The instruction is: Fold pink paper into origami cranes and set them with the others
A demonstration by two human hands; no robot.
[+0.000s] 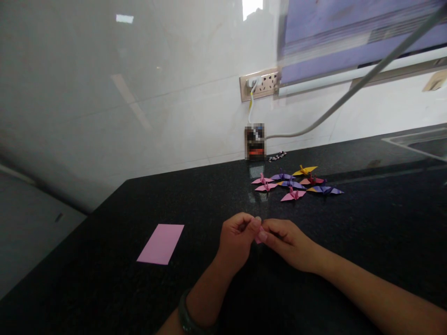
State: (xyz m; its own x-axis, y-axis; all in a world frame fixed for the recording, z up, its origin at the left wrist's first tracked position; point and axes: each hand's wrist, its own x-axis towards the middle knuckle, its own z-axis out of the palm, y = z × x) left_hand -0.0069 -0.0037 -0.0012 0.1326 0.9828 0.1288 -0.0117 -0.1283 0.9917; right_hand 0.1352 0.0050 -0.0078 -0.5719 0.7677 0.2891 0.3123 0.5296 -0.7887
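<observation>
Between my two hands is a small folded piece of pink paper (259, 238), mostly hidden by the fingers. My left hand (237, 239) pinches it from the left, thumb on top. From the right, my right hand (288, 242) grips the same piece with thumb and fingertips. Both hands are close together above the dark countertop (115, 232). Left of them lies a flat pink sheet of paper (161, 244). Beyond the hands, several folded paper cranes in pink, purple, red and yellow sit in a group, with a pink crane (294, 195) nearest.
A small box with a blurred front (255, 142) stands against the wall, a grey cable running from it to the upper right. Beside it lies a beaded strand (277, 157). Above is a wall socket (268, 83) with a white plug. A glass-like panel (419, 142) lies at far right.
</observation>
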